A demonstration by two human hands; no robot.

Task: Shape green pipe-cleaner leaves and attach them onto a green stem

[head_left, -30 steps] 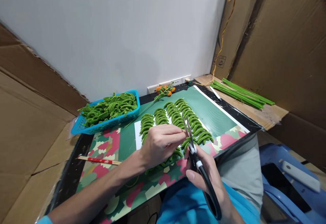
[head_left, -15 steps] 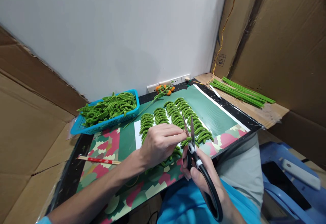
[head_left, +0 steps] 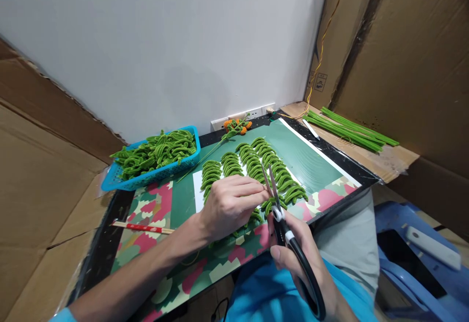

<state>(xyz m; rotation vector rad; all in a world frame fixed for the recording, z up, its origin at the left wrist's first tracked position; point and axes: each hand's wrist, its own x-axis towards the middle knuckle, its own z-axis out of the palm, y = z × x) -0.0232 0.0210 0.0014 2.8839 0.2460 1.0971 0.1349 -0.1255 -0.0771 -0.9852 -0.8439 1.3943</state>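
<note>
My right hand grips black-handled scissors with white parts near the pivot. Their blades point up and away, slightly apart. Against the blades, the fingertips of my left hand are pinched on a small green chenille stem piece, mostly hidden now. Below both hands lie several rows of curved, fuzzy green chenille pieces. These rows rest on a white sheet over a green board; my left hand and forearm cover part of them.
A blue basket heaped with fuzzy green pieces stands at left. Behind are an orange-flowered stem and a power strip. Long green stems and a white pen lie right. Chopsticks in a red wrapper lie left. A blue stool holds a phone.
The scissor blades have closed partway, and my right hand has shifted slightly right and down. The green piece seen between the blades no longer shows clearly there. My left hand stays nearly still.
</note>
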